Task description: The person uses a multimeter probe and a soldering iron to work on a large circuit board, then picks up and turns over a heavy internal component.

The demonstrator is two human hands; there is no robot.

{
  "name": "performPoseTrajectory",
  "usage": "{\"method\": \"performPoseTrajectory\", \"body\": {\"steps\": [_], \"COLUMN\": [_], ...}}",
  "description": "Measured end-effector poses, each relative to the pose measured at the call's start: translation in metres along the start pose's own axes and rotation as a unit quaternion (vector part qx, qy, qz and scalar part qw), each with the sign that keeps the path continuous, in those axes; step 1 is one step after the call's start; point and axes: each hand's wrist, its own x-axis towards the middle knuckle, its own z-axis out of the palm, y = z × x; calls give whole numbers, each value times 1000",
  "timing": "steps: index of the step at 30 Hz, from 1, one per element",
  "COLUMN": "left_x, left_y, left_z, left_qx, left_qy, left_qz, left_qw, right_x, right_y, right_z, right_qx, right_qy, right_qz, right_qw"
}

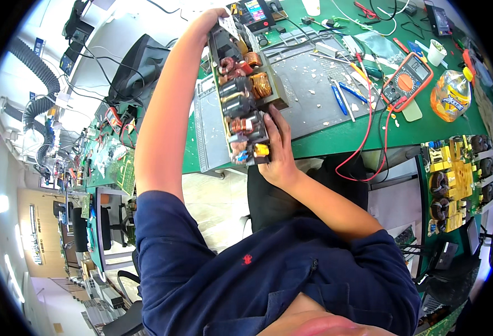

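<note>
A long power supply circuit board (239,92) is held up over the near left part of the bench, its part-covered face toward me. Copper coils, dark cylindrical capacitors, metal heat sinks and a small yellow part crowd it. My left hand (208,20) is closed on its far end, with most of the fingers out of sight behind it. At the near end, my right hand (280,154) grips the right side, fingertips against the heat sink edge and thumb hidden. Beneath lies a grey work mat (308,120) strewn with pale crumbs.
On the green bench (327,136) lie blue-handled pliers (344,99), and an orange multimeter (408,82) with red and black leads hanging over the front edge. A bottle of orange liquid (452,95) stands at right, near a paper cup (437,51). Another large board (456,182) sits far right.
</note>
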Motion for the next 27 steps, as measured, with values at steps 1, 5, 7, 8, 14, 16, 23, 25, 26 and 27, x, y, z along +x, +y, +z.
{"method": "performPoseTrajectory", "body": {"steps": [1, 5, 7, 8, 14, 16, 23, 25, 26, 27], "left_x": [-7, -56, -78, -80, -165, -202, -293, -300, -303, -305], "left_y": [1, 11, 6, -4, -41, -58, -128, -147, -157, -161], "left_z": [-6, -20, -42, -65, -123, -126, -111, -99, -91, -77], "left_qx": [-12, -67, -112, -117, -261, -318, -419, -452, -453, -455], "left_qy": [14, 58, 84, 74, 152, 200, 383, 435, 453, 469], "left_qz": [3, 35, 66, 57, 90, 95, 134, 140, 132, 124], "left_qw": [1000, 995, 988, 989, 949, 922, 812, 766, 756, 747], "right_x": [-3, -12, -12, -13, -23, -28, 38, 57, 66, 75], "right_y": [1, 9, 0, -4, -11, -11, 3, 13, 18, 27], "right_z": [4, 8, 8, 9, 2, -3, -39, -51, -55, -58], "right_qx": [12, 41, 7, -9, 9, -12, -166, -224, -252, -281], "right_qy": [-7, -24, -33, -38, -120, -156, -256, -219, -229, -211], "right_qz": [-4, -31, -43, -50, -54, -73, -220, -219, -208, -250], "right_qw": [1000, 998, 999, 998, 991, 985, 927, 924, 917, 902]}}
